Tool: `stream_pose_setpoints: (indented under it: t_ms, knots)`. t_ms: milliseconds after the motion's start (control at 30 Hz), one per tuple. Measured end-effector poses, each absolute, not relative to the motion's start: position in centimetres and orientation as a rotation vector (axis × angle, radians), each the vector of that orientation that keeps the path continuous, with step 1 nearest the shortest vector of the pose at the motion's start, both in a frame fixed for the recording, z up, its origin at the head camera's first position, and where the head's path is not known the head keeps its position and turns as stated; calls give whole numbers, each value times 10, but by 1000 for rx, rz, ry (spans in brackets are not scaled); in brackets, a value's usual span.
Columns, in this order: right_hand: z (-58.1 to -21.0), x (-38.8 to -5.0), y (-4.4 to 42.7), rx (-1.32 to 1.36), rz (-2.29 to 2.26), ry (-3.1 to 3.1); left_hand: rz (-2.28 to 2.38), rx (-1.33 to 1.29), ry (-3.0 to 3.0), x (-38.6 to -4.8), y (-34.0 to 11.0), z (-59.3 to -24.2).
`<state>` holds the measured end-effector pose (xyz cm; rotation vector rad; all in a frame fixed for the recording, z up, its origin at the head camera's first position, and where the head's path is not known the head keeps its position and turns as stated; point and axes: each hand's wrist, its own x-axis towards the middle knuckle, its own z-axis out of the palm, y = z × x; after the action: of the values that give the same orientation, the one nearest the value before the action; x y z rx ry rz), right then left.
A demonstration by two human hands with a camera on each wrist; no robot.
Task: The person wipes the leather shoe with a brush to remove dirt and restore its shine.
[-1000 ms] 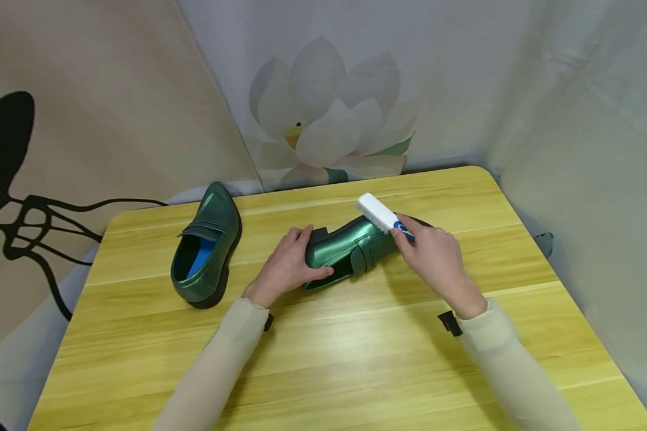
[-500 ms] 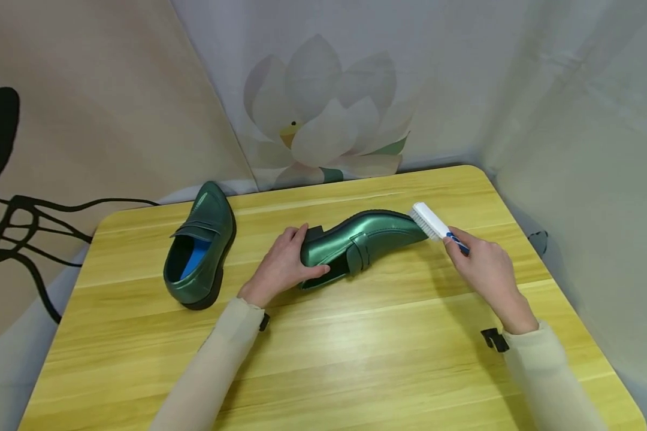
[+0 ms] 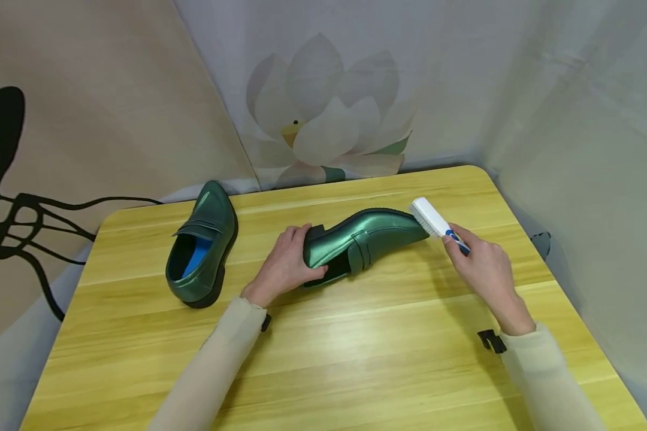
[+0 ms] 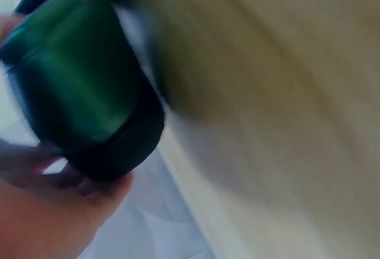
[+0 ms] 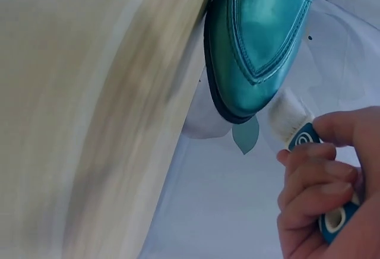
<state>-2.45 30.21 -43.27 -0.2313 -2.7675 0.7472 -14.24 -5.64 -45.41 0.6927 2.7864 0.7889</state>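
Observation:
A shiny green loafer (image 3: 366, 239) is tilted on its side, its toe pointing right and its dark opening facing the front. My left hand (image 3: 283, 263) grips it round the heel; the left wrist view shows the loafer's heel end (image 4: 89, 81) between thumb and fingers. In my right hand (image 3: 485, 269) is a white brush (image 3: 430, 216) with a blue and white handle, the fingers curled round that handle. Its bristles are at the loafer's toe; whether they touch I cannot tell. The right wrist view shows the toe (image 5: 255, 87) beside the brush handle (image 5: 304, 137).
A second green loafer (image 3: 202, 245) with a blue insole stands upright at the left of the wooden table (image 3: 345, 359). Behind the table hangs a pale curtain (image 3: 453, 78) with a flower print.
My right hand has moved right with the brush, from over the loafer's middle to its toe. In the last half second it has hardly moved. My left hand keeps its grip on the heel.

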Motion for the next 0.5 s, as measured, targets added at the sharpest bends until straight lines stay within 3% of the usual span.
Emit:
stream_pose_setpoints:
  t_ms: [500]
  knots:
    - [-421, -41, 292, -191, 744, -2673, 1022, 728, 3020, -142, -27, -460]
